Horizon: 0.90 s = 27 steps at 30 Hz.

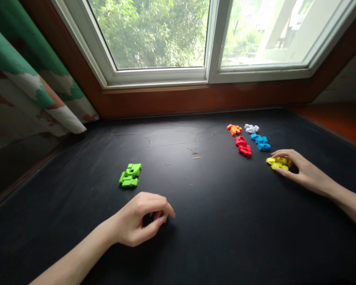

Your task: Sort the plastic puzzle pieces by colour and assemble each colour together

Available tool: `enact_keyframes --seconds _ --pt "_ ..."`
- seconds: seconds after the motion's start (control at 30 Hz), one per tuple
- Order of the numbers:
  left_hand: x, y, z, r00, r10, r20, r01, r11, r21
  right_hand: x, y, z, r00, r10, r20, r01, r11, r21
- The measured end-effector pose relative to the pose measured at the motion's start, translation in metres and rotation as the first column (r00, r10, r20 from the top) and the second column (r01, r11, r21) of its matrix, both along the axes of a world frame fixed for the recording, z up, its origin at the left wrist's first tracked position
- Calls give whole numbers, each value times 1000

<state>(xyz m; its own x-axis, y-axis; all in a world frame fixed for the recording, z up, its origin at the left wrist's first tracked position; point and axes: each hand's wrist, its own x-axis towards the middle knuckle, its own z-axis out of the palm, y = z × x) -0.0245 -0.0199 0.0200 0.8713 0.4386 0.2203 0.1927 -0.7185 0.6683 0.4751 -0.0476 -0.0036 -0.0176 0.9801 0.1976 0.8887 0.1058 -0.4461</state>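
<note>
At the right, my right hand (304, 170) is closed around a small cluster of yellow plastic blocks (280, 162) on the black tabletop. Its thumb touches their near side and its fingers the far side. My left hand (145, 218) rests low on the table, left of the middle, loosely curled with the thumb against the fingertips and nothing visible in it. Beyond that hand lies a flat cluster of green plastic blocks (131, 175), apart from it. Just past the yellow blocks sit blue blocks (261, 141), with red blocks (243, 146) to their left.
Orange blocks (234, 129) and white blocks (251, 128) lie farther back on the black tabletop (201, 245). A framed window (163, 75) stands behind the table's back edge. A patterned curtain (47, 85) hangs at the left. Scuff marks show mid-table.
</note>
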Motion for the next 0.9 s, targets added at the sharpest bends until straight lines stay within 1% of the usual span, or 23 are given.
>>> enact_keyframes --seconds 0.17,0.23,0.3,0.33,0.37,0.4,0.43,0.47,0.5,0.53,0.57,0.63,0.7,0.77,0.83,0.9 --pt "1 0 -1 1000 10 3 -10 1000 4 8 1 0 1000 -25 14 25 999 25" --pt "1 1 0 1000 10 16 -10 1000 14 8 1 1 998 -19 64 15 998 60" --pt "-2 4 3 999 31 34 -33 998 58 1 2 4 992 -5 124 -11 992 123" --pt "-5 7 5 997 63 45 -67 993 101 -4 3 6 989 8 148 -31 988 153" --pt "-9 11 7 992 120 49 -126 980 154 -12 4 9 986 24 164 -54 982 178" --pt "-15 15 9 979 198 54 -205 955 213 -21 5 12 984 50 170 -83 977 195" --pt "-22 21 12 953 296 64 -302 916 265 -31 6 15 982 84 171 -119 972 201" --pt "-29 26 14 912 404 73 -407 865 293 -42 7 18 979 118 165 -150 969 196" --pt "-37 31 17 870 487 71 -485 826 288 -53 8 21 976 159 150 -187 962 197" --pt "-45 36 18 838 543 60 -539 803 256 -65 9 24 970 204 133 -226 958 178" --pt "-53 41 19 819 572 42 -567 798 204 -76 10 27 964 244 109 -259 953 155" --pt "-66 49 18 805 592 -23 -589 804 74 -99 11 31 946 319 54 -323 939 121" --pt "-76 54 14 795 597 -106 -604 796 -44 -119 11 34 917 399 8 -398 913 86" --pt "-83 58 7 793 585 -169 -606 787 -117 -137 11 34 889 458 -20 -457 888 53" --pt "-87 60 1 818 544 -186 -570 811 -131 -151 9 33 863 502 -55 -502 865 20" --pt "-88 61 -3 857 480 -186 -503 858 -102 -162 7 31 840 534 -96 -538 843 -21"
